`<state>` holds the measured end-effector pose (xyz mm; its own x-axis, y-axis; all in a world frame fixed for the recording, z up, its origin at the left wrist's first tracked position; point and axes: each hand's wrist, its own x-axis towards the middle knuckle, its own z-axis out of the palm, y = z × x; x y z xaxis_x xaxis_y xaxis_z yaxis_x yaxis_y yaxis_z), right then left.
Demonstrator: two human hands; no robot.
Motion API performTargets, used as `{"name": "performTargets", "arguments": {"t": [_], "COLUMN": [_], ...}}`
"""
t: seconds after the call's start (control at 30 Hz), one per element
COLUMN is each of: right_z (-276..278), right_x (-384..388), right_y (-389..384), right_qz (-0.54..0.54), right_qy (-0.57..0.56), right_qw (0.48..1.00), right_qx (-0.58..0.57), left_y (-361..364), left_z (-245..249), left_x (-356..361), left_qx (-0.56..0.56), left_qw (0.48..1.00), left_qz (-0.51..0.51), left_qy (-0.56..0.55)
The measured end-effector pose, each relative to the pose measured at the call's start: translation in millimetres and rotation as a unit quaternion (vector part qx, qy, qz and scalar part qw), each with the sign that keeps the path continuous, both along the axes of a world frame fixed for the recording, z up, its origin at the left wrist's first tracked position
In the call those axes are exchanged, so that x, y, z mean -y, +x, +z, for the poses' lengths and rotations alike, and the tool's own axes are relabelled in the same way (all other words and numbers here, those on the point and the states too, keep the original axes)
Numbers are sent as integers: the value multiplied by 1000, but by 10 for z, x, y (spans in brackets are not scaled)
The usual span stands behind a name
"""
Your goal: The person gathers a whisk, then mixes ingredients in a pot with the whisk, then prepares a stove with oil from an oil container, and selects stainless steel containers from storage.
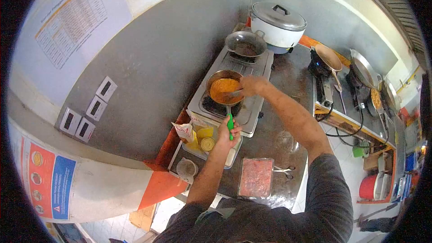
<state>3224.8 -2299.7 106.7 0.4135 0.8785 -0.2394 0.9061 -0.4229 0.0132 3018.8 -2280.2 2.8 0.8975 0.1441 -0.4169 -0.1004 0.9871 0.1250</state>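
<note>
A small frying pan (209, 91) with a green handle sits over the near burner of the gas stove (256, 108). Orange-red food (223, 85) spreads across its bottom. My left hand (228, 132) is closed around the green handle. Over the pan's right rim, my right hand (252, 86) is closed on a grey utensil (236, 93) whose end dips into the food; its exact kind is hard to make out. Below my left hand stands a tray with a yellow-filled round tub (207, 144) and an opened packet (183, 131).
Another pan (245, 44) rests on the far burner, before a large lidded rice cooker (278, 22). A flat pack of reddish meat (256, 177) and scissors (284, 171) lie near my body. A clear container (186, 168) stands left. More pans (365, 69) occupy the right counter.
</note>
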Motion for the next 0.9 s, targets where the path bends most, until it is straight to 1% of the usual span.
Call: {"name": "performTargets", "arguments": {"t": [0.07, 0.13, 0.17, 0.23, 0.27, 0.3, 0.33, 0.37, 0.43, 0.47, 0.5, 0.57, 0.6, 0.63, 0.67, 0.7, 0.73, 0.77, 0.8, 0.83, 0.87, 0.9], "right_z": [118, 261, 323, 449, 475, 484, 462, 305, -210, -358, -492, -365, 28, 248, 26, -319, -485, -225, 259, 515, 402, 188], "right_x": [-6, 45, 120, 146, 135, 140, 156, 157, 94, 55, 57, 47, 76, 124, 148, 115, 81, 118, 195, 230, 195, 138], "right_y": [-86, -393, -455, -492, -448, -389, -377, -388, -304, -88, 191, 133, -229, -449, -377, -222, -108, -170, -341, -457, -482, -480], "right_qz": [59, -70, -72, -10, -5, -47, -92, -93, -76, -75, -2, 75, -11, -99, -103, -44, 17, 20, -19, -58, -58, -68], "right_qy": [-15, -5, -5, -4, -6, -21, -35, -36, 56, 58, 48, 33, -6, -45, -46, 2, 48, 45, 8, -29, -32, -16], "right_qw": [998, 995, 995, 999, 999, 999, 995, 995, 995, 995, 999, 996, 1000, 992, 991, 999, 999, 999, 1000, 997, 997, 998], "right_qx": [-30, 69, 71, -50, -49, -9, 28, 26, 14, 20, -3, -32, 17, 67, 69, 25, -17, -14, -22, -30, -31, 0], "left_y": [-29, -7, -10, 13, 21, 3, -27, -24, 45, 66, 47, 24, 46, 60, 55, 55, 77, 90, 80, 52, 45, 61], "left_z": [-30, -14, -10, 20, 13, -15, -43, -42, -5, -3, -34, -35, 19, 63, 85, 113, 138, 124, 81, 68, 65, 73], "left_x": [14, 39, 68, 56, 51, 57, 69, 78, 66, 53, 61, 69, 85, 114, 158, 177, 177, 167, 155, 151, 150, 150], "left_qx": [10, -8, -5, -25, -24, -19, -17, -20, -13, -6, 3, 7, -16, -37, -35, -45, -53, -50, -37, -24, -25, -35], "left_qw": [1000, 1000, 1000, 999, 999, 1000, 1000, 1000, 1000, 1000, 1000, 1000, 1000, 999, 999, 998, 998, 998, 999, 999, 999, 999], "left_qz": [5, 18, 16, 12, 17, 16, 13, 12, 19, 19, 16, 17, 24, 30, 26, 31, 39, 41, 35, 29, 29, 34], "left_qy": [-9, -4, -3, 24, 22, 14, 7, 6, -3, -1, 5, 7, 9, 12, 12, 11, 9, 6, 4, 4, 2, 5]}}
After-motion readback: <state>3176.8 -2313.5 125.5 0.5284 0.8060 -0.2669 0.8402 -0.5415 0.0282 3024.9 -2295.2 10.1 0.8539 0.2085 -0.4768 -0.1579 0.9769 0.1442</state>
